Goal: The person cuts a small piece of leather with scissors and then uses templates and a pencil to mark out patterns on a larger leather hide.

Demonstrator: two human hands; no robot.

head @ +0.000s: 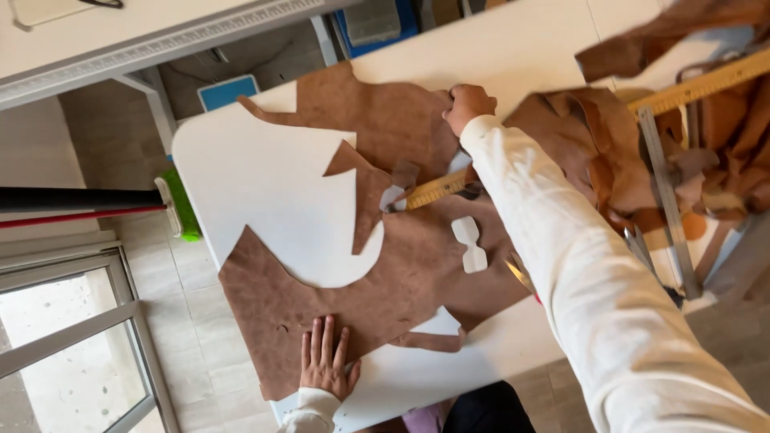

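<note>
A: White worktable (265,176) filling the middle of the head view, standing on a pale tiled floor (200,353), glazed door (64,337) showing at lower left. What is lying on it?

B: Brown leather hide (385,273), spreading flat across the table, with large curved cut-outs baring the white top.

A: Left hand (325,361)?

B: Lying palm down, fingers spread wide and flat, pressing on the near edge of the hide; gripping nothing. Cream sleeve cuff (309,409) showing just behind it.

A: Right hand (468,106)?

B: Reaching across to the far side of the hide, curled into a closed fist, bunching the far edge of the leather; long cream sleeve (593,281) crossing over the right part of the hide.

A: Lying between the two hands?

B: Yellow measuring rule (437,190) slanting on the hide, passing under the right forearm; small grey leather scrap (397,188) touching its near end; white bow-shaped template (469,244) resting on the leather just beside the sleeve.

A: Off to the right?

B: Heap of crumpled brown leather (609,152), a metal ruler (666,200) and a long yellow wooden rule (706,82) lying across it. At left, a broom with a green head (183,210) leaning by the table edge.
</note>
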